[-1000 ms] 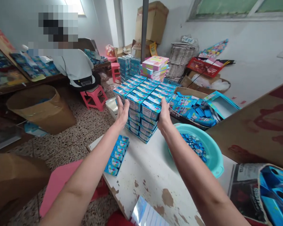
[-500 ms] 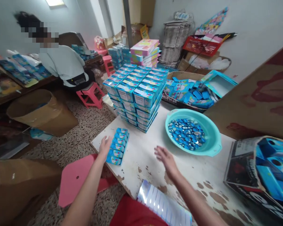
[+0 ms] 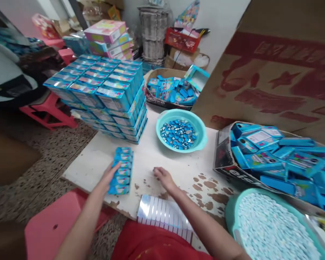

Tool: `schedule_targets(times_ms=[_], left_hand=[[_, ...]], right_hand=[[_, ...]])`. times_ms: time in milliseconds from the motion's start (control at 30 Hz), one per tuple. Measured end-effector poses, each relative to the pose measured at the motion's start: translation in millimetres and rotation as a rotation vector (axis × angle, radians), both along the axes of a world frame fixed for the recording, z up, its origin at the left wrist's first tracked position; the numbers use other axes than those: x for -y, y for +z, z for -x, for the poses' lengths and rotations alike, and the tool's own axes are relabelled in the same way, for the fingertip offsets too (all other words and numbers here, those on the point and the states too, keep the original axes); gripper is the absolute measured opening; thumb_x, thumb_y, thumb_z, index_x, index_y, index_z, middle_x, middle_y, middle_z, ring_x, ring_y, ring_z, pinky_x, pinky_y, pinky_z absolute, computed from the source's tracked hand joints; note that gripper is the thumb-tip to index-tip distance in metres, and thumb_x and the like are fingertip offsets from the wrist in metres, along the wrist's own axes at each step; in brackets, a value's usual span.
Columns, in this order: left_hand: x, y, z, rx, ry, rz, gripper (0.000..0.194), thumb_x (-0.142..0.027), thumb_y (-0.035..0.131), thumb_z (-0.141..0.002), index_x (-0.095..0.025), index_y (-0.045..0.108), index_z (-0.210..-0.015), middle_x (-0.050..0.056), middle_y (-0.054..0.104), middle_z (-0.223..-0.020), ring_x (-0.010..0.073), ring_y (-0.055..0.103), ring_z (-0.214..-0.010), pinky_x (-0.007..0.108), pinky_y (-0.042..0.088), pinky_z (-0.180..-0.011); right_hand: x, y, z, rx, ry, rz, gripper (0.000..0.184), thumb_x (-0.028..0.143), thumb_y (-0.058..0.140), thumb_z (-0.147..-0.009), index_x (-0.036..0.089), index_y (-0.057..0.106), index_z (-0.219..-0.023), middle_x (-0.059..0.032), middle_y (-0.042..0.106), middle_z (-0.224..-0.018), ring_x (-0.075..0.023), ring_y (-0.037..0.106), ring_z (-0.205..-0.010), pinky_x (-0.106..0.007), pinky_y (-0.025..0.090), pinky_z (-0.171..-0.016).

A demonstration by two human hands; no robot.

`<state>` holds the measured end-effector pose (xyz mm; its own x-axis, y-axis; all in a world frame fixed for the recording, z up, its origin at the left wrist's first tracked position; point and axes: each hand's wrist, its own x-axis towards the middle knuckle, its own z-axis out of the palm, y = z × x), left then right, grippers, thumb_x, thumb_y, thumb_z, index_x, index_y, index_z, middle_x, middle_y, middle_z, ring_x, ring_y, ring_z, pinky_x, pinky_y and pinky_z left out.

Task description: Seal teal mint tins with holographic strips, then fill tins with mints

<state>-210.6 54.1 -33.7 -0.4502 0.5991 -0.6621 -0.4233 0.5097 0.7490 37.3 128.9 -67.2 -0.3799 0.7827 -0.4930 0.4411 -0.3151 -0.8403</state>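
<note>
My left hand (image 3: 108, 177) lies along the left side of a row of small blue printed boxes (image 3: 122, 169), its fingers stretched out and touching their tops. The row rests on the white table near its left front edge. My right hand (image 3: 164, 177) hovers over the table to the right of the row, fingers loosely bent, with nothing visible in it. In front of me, a shiny sheet of silvery strips (image 3: 162, 213) lies at the table edge. A turquoise basin (image 3: 202, 142) of small blue and silver round caps (image 3: 178, 133) stands beyond my right hand.
Stacked blue packs (image 3: 111, 97) rise at the back left. Open cartons of blue boxes stand behind the basin (image 3: 154, 97) and at the right (image 3: 223, 155). A tub of pale small pieces (image 3: 276, 227) is at lower right. A pink stool (image 3: 51, 224) stands left; another person's sleeve (image 3: 0, 65) shows.
The view has swung right, bringing the tub of pale pieces into sight. My left hand has come onto the row of boxes, and the fingers of my right hand have bent inward.
</note>
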Motion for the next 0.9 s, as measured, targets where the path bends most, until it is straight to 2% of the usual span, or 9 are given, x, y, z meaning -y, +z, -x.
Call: schedule_targets(times_ms=[67, 167, 267, 400, 533, 633, 733, 833, 900], left_hand=[[-11, -10.6, -40, -0.02, 0.082, -0.064, 0.048, -0.039, 0.069, -0.074, -0.02, 0.056, -0.116, 0.008, 0.068, -0.105, 0.0193, 0.067, -0.085, 0.032, 0.055, -0.075], [-29, -23.2, -89, -0.025, 0.151, -0.143, 0.052, -0.045, 0.064, -0.078, -0.021, 0.05, -0.122, 0.01, 0.064, -0.114, 0.0199, 0.065, -0.092, 0.032, 0.053, -0.079], [-30, -29.5, -109, -0.044, 0.126, -0.169, 0.056, -0.054, 0.056, -0.081, -0.023, 0.045, -0.126, 0.011, 0.058, -0.125, 0.0204, 0.061, -0.103, 0.031, 0.051, -0.083], [15, -38.5, -102, -0.251, 0.051, 0.027, 0.051, -0.054, 0.054, -0.081, -0.02, 0.051, -0.119, 0.013, 0.056, -0.124, 0.0231, 0.054, -0.114, 0.033, 0.045, -0.09], [73, -48.5, -103, -0.429, -0.315, 0.186, 0.03, -0.031, 0.068, -0.069, -0.02, 0.06, -0.095, 0.006, 0.062, -0.095, 0.0216, 0.058, -0.093, 0.034, 0.044, -0.087], [89, -52.1, -119, -0.319, -0.475, 0.16, 0.038, -0.021, 0.067, -0.062, -0.021, 0.059, -0.1, 0.0, 0.059, -0.08, 0.0183, 0.057, -0.078, 0.03, 0.045, -0.077], [88, -51.8, -135, -0.173, -0.423, 0.09, 0.035, -0.021, 0.065, -0.062, -0.021, 0.058, -0.096, -0.001, 0.057, -0.074, 0.0182, 0.056, -0.076, 0.03, 0.044, -0.075], [85, -52.8, -141, -0.188, -0.412, 0.07, 0.02, -0.019, 0.064, -0.06, -0.021, 0.056, -0.079, -0.001, 0.056, -0.069, 0.0191, 0.055, -0.077, 0.03, 0.043, -0.073], [85, -57.8, -139, -0.26, -0.467, 0.135, 0.014, -0.018, 0.062, -0.057, -0.021, 0.053, -0.067, -0.002, 0.053, -0.063, 0.0193, 0.054, -0.072, 0.031, 0.042, -0.071]], right_hand=[[-6, -9.2, -16, 0.031, -0.013, -0.017, 0.049, 0.056, 0.04, -0.085, 0.019, 0.061, -0.109, -0.0073, 0.066, -0.109, -0.0215, 0.062, -0.095, -0.036, 0.047, -0.082], [1, -14.1, -45, 0.101, 0.033, -0.033, 0.05, 0.055, 0.042, -0.083, 0.016, 0.06, -0.108, -0.01, 0.067, -0.104, -0.023, 0.061, -0.094, -0.037, 0.046, -0.083], [25, -7.5, -65, 0.152, 0.142, -0.023, 0.041, 0.052, 0.053, -0.078, 0.017, 0.064, -0.095, -0.0077, 0.069, -0.089, -0.0236, 0.063, -0.086, -0.036, 0.045, -0.08], [67, -0.3, -71, 0.415, 0.459, -0.184, 0.047, 0.044, 0.073, -0.064, 0.02, 0.063, -0.103, -0.0093, 0.067, -0.1, -0.0291, 0.059, -0.098, -0.039, 0.04, -0.085], [88, -0.8, -66, 0.654, 0.681, -0.286, 0.063, 0.037, 0.078, -0.061, 0.022, 0.053, -0.117, -0.0114, 0.061, -0.112, -0.0323, 0.052, -0.109, -0.041, 0.035, -0.089], [89, -0.1, -63, 0.711, 0.647, -0.28, 0.057, 0.035, 0.078, -0.059, 0.02, 0.055, -0.109, -0.0136, 0.058, -0.115, -0.0334, 0.05, -0.111, -0.039, 0.037, -0.088], [91, 3.1, -66, 0.69, 0.595, -0.251, 0.049, 0.028, 0.072, -0.062, 0.018, 0.056, -0.107, -0.0137, 0.062, -0.11, -0.0326, 0.055, -0.106, -0.04, 0.04, -0.088], [95, -0.5, -74, 0.502, 0.538, -0.163, 0.047, 0.019, 0.057, -0.065, 0.025, 0.056, -0.111, -0.0068, 0.069, -0.099, -0.028, 0.064, -0.096, -0.036, 0.047, -0.081], [92, -9.6, -77, 0.311, 0.484, -0.252, 0.05, 0.017, 0.052, -0.063, 0.034, 0.06, -0.109, -0.0016, 0.07, -0.106, -0.0263, 0.064, -0.103, -0.036, 0.049, -0.085]])
